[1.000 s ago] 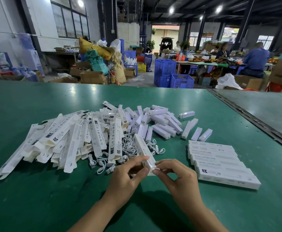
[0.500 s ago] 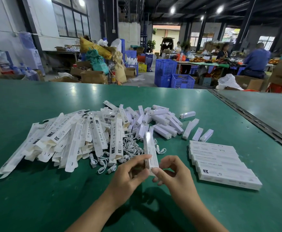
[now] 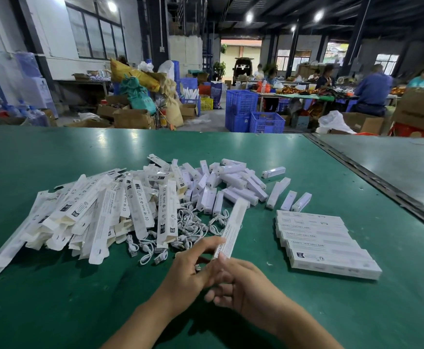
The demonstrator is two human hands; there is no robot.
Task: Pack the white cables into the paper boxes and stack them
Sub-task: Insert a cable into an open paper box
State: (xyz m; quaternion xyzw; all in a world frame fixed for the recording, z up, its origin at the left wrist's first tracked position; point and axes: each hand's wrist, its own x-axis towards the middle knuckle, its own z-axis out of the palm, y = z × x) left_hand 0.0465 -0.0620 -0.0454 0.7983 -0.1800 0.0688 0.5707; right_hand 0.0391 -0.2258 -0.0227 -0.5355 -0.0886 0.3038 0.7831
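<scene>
A long white paper box (image 3: 233, 226) points away from me, its near end held between both hands. My left hand (image 3: 190, 268) pinches that end from the left. My right hand (image 3: 241, 285) grips it from below and right; whether a cable is inside the box is hidden. Loose white cables (image 3: 190, 227) lie coiled just beyond my hands. A heap of flat, unfolded paper boxes (image 3: 85, 212) spreads to the left. A neat stack of packed boxes (image 3: 324, 243) lies to the right.
Several small white rectangular units (image 3: 233, 182) lie piled behind the cables on the green table (image 3: 54, 298). A dark seam (image 3: 372, 177) divides this table from the one at right. Crates, cartons and seated people fill the background.
The box has swung from lying leftward to pointing away and slightly right. Both hands have slid closer to me and closed in on its near end.
</scene>
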